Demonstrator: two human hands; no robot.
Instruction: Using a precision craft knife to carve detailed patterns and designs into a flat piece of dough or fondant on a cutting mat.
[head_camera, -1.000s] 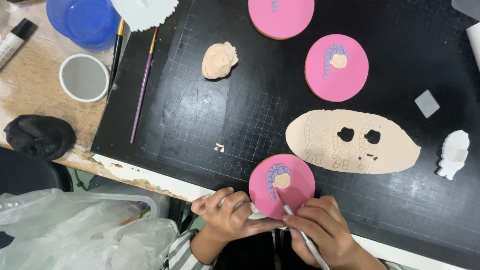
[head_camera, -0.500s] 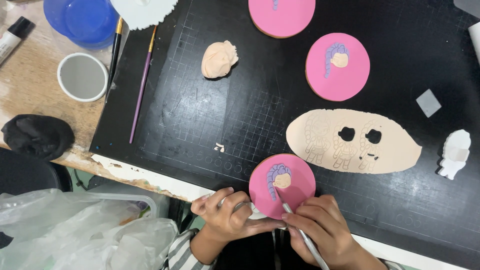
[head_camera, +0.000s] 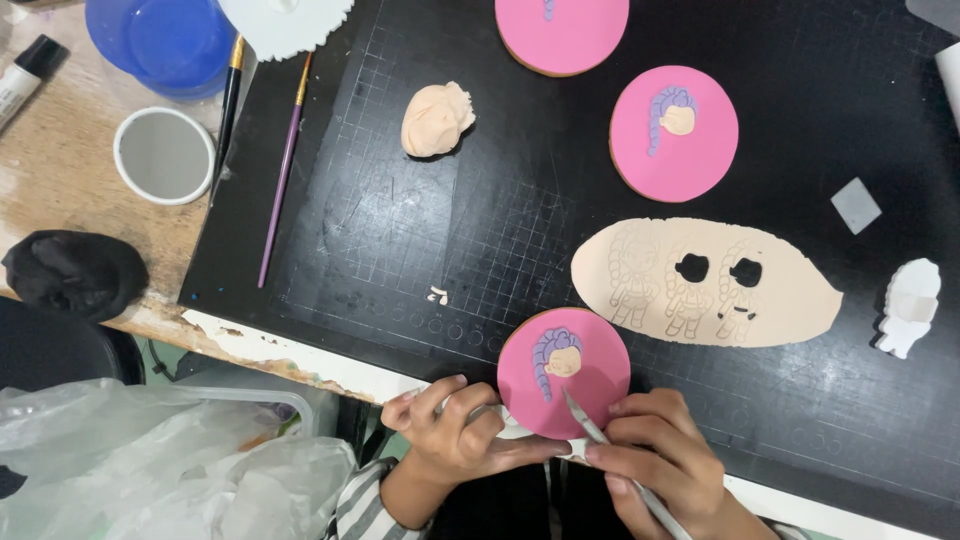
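A round pink-iced cookie (head_camera: 590, 385) with a purple braid and a peach face lies at the near edge of the black cutting mat (head_camera: 420, 230). My left hand (head_camera: 455, 430) grips its lower left rim, apparently over a small white piece. A thin silver tool (head_camera: 600, 435) is held like a pen in my right hand (head_camera: 660, 460); its tip rests on the pink icing just below the face.
A rolled peach fondant sheet (head_camera: 800, 300) with embossed figures and two cut-out holes lies to the right. Two more pink cookies (head_camera: 675, 130) (head_camera: 560, 30), a peach fondant lump (head_camera: 435, 120), a white cutter (head_camera: 905, 305), two brushes (head_camera: 285, 165), a grey cup (head_camera: 163, 155), a blue bowl (head_camera: 165, 40).
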